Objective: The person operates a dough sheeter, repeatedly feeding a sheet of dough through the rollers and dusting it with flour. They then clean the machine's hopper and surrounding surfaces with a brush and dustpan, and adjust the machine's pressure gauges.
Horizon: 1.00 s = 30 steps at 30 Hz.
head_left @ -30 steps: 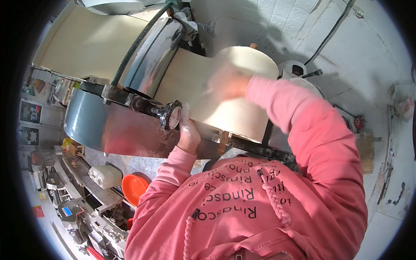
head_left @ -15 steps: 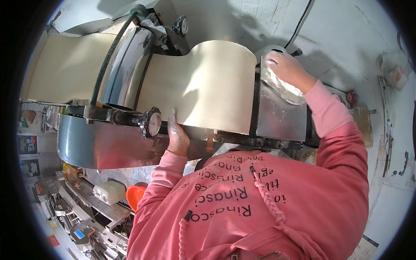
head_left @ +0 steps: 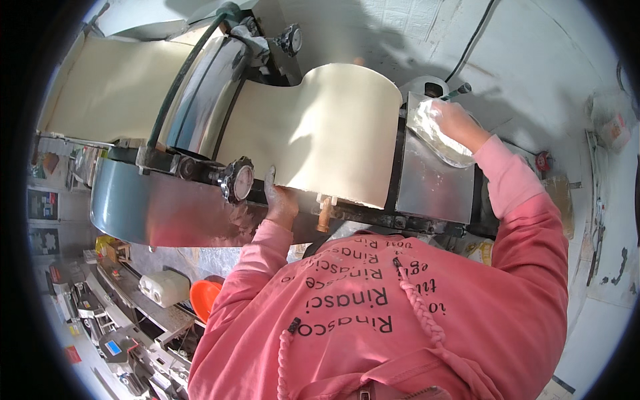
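Observation:
A wide cream-coloured dough sheet (head_left: 320,147) runs over the rollers of a sheeting machine and wraps round a thick roll at its right end. My left hand (head_left: 281,205) is at the sheet's near edge, thumb pointing up, its other fingers hidden under the edge. To the right of the roll, a clear plastic tub (head_left: 460,159) of white powder rests on a metal plate (head_left: 433,190). In the tub is my right hand (head_left: 457,123), fingers bent and closed in the powder, their tips hidden. A wooden rod end (head_left: 325,213) sticks out below the dough roll.
A round dial handwheel (head_left: 238,183) is left of my left hand, with a second dial (head_left: 291,40) farther back. A dark curved bar (head_left: 180,80) crosses the machine. Below are a blue-grey housing (head_left: 140,203), a white jug (head_left: 165,289) and an orange basin (head_left: 203,297).
My right hand has dipped lower into the powder. At the near edge, my left hand has shifted slightly, and more of the wooden rod end shows. The whole view has shifted a little.

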Tool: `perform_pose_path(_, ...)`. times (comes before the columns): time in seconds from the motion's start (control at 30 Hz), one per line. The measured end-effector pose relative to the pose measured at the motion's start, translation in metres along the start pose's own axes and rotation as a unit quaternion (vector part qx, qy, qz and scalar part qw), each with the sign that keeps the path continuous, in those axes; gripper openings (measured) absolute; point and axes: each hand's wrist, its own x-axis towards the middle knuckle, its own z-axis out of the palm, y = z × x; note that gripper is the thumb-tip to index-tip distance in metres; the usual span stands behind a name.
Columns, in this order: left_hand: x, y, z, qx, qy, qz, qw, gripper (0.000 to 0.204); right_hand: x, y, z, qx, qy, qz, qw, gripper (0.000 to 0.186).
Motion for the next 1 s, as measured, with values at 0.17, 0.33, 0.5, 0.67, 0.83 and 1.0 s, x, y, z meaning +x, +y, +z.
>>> perform_pose_path(0.17,0.005,0.003,0.001,0.023,0.071,-0.030,0.997,0.026,0.009,-0.116,0.029,0.186,0.135,-0.245,0.942,0.025)
perform_pose_path(0.33,-0.035,0.012,0.043,0.110,0.063,0.031,0.991,0.034,0.033,-0.177,0.063,-0.004,0.154,-0.415,0.896,0.042)
perform_pose_path(0.5,-0.055,0.019,0.056,0.133,-0.034,0.130,0.982,0.042,0.128,-0.192,0.029,-0.169,-0.056,-0.266,0.948,0.052)
perform_pose_path(0.67,-0.020,0.029,0.033,0.091,0.059,0.124,0.986,0.044,0.090,-0.222,0.058,-0.121,-0.213,-0.328,0.912,0.059)
perform_pose_path(0.83,-0.018,0.012,0.031,0.007,0.003,-0.005,1.000,0.039,0.027,-0.220,0.071,-0.072,-0.102,-0.422,0.898,0.041)
perform_pose_path(1.0,-0.042,0.014,0.053,0.113,0.033,0.086,0.989,0.030,0.065,-0.188,0.034,-0.010,-0.026,-0.409,0.912,0.046)
